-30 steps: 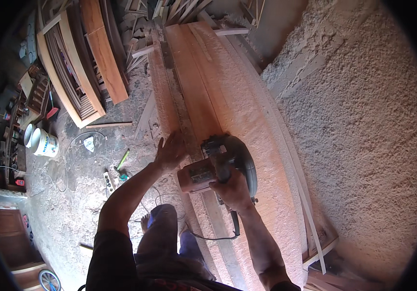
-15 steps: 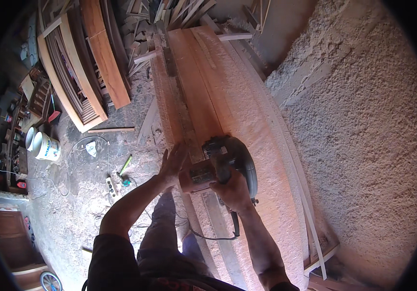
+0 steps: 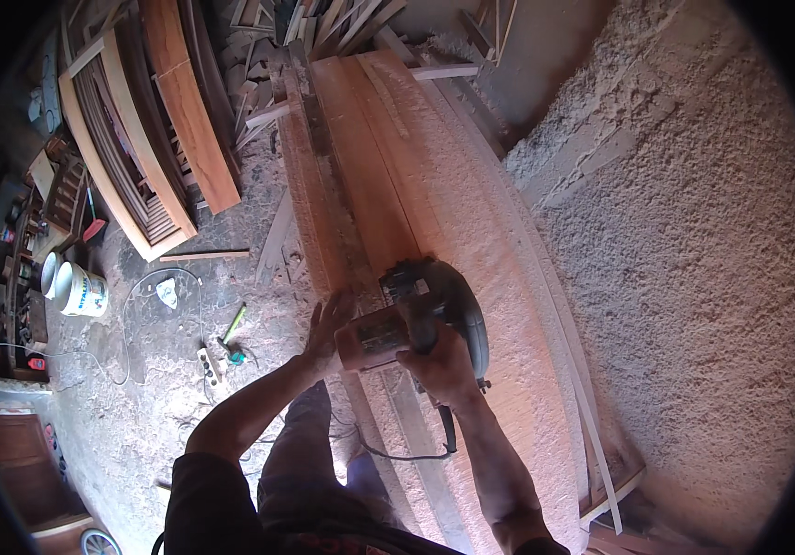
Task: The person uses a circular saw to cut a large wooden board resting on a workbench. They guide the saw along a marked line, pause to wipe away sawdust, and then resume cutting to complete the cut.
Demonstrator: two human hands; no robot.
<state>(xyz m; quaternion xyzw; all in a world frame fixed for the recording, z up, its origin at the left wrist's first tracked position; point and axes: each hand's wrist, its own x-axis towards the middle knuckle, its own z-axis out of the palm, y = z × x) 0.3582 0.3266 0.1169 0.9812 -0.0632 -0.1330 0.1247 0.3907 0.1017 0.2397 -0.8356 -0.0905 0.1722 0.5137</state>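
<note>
Right hand [image 3: 442, 363] grips an orange-bodied circular saw [image 3: 421, 319] on reddish planks [image 3: 388, 176]; left hand [image 3: 328, 324] rests open.

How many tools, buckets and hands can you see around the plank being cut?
Circular saw: 1
Hammer, green-handled, on the floor: 1
White buckets: 2
Hands: 2, the left hand flat on the plank, the right hand on the saw's handle
Total: 6

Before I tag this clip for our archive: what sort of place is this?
Most likely a woodworking shop: a circular saw rests on long planks, sawdust lies heaped beside them, and a slatted wooden frame leans nearby.
</note>
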